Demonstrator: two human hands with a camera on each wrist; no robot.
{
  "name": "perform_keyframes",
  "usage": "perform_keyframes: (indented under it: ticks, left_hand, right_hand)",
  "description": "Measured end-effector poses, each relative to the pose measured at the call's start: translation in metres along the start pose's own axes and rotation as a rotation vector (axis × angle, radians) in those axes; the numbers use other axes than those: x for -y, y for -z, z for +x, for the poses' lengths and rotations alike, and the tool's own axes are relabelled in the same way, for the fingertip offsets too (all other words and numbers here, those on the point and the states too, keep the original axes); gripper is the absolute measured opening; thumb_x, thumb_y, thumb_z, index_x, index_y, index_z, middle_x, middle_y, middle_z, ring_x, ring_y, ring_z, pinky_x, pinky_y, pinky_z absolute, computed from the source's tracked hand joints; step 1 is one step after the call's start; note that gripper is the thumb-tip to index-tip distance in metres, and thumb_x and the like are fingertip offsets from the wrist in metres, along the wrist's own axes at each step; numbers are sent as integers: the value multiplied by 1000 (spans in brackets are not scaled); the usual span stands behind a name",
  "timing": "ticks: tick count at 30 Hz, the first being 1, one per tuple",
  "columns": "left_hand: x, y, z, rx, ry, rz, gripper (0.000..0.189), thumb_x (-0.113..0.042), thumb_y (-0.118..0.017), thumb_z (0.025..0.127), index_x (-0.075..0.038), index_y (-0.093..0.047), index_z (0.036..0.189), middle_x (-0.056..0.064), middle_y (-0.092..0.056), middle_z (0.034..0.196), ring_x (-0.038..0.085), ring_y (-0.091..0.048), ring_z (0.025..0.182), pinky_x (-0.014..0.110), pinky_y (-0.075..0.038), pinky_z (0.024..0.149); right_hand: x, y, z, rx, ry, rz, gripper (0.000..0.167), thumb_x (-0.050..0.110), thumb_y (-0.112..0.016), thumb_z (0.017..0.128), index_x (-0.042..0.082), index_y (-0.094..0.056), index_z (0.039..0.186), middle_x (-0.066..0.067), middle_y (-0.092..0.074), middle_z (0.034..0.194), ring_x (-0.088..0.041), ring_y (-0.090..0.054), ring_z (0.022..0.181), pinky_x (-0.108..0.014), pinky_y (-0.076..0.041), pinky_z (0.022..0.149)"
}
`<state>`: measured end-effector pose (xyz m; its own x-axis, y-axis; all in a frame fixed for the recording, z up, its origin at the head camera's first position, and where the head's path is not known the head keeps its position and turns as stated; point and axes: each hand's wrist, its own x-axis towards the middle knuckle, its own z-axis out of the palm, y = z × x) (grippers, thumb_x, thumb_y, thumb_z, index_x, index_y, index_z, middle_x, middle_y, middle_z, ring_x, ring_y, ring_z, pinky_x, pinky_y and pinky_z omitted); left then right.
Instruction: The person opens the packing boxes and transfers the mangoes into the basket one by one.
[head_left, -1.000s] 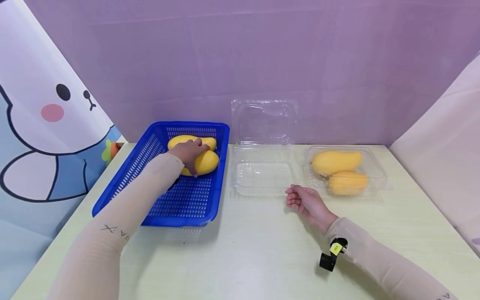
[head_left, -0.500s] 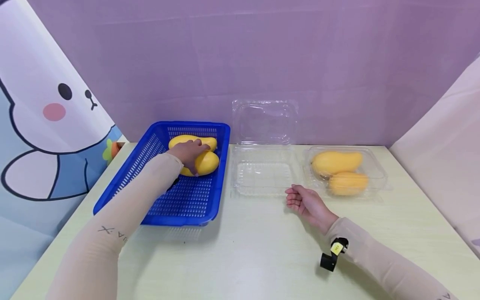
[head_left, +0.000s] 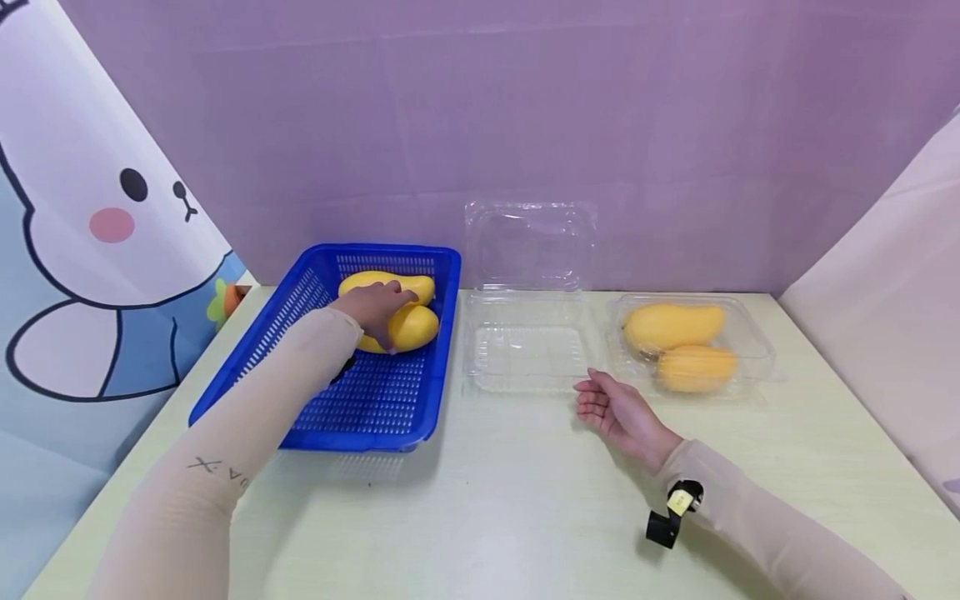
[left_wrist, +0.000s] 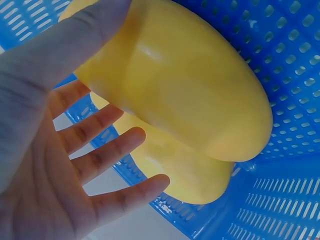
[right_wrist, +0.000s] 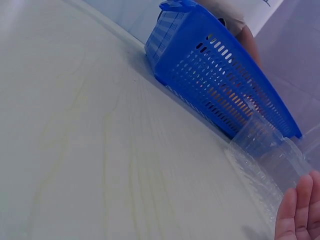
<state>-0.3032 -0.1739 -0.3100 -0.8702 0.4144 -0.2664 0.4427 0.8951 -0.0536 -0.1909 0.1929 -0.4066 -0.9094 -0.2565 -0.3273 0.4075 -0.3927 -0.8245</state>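
Observation:
Two yellow mangoes lie side by side in a blue basket. My left hand reaches over the near mango, thumb on one side and forefinger on the other. In the left wrist view the thumb lies across this mango, while the other fingers are spread and nearly straight, overlapping the far mango. My right hand rests on its side on the table, fingers loosely bent with nothing held, by the front right corner of a clear clamshell box with its lid raised.
To the right stands a second clear box with two mangoes inside. Behind the table hangs a purple cloth; a cartoon-printed cloth is at the left. Pale tabletop lies in front of the boxes.
Almost nothing moves. The left hand stays over the near mango, and the right hand keeps its place by the box, its wrist shifted very slightly.

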Motion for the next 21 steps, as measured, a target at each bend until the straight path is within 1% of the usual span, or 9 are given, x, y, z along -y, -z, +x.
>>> perform_keyframes:
  ticks: [3, 7, 11, 15, 21]
  left_hand:
    - [2, -1, -1, 1, 2, 4, 85, -34, -83, 69, -17, -40, 141, 12, -48, 125, 30, -51, 105, 50, -47, 90]
    - [2, 0, -3, 8, 14, 9, 76, -40, -76, 77, -15, -42, 140, 13, -50, 124, 29, -53, 103, 49, -48, 88]
    - [-1, 4, -4, 28, 28, -1, 69, -44, -67, 84, -13, -43, 140, 15, -50, 127, 31, -52, 107, 50, -46, 93]
    - [-4, 11, -6, 34, 20, -1, 68, -44, -67, 84, -12, -43, 140, 16, -50, 128, 32, -52, 111, 51, -44, 95]
    - [-6, 20, -11, 37, 9, -5, 67, -41, -70, 82, -12, -45, 138, 17, -49, 132, 33, -52, 115, 53, -41, 97]
  right_hand:
    - [0, 2, -3, -1, 0, -11, 37, 21, -42, 101, 8, -65, 76, 0, -64, 67, -7, -61, 63, -20, -54, 67]
    - [1, 7, -6, 23, 0, -56, 33, 16, -43, 100, 8, -66, 78, 1, -64, 69, -7, -61, 64, -20, -54, 68]
    - [2, 14, -9, 43, -10, -103, 29, 13, -44, 100, 8, -65, 80, 0, -65, 71, -7, -61, 66, -20, -54, 69]
    - [3, 21, -12, 58, -28, -123, 29, 13, -44, 100, 8, -65, 81, 1, -65, 71, -6, -61, 65, -20, -54, 68]
    - [5, 32, -17, 97, -47, -133, 29, 13, -44, 99, 9, -66, 82, 1, -66, 72, -6, -62, 67, -20, -54, 68]
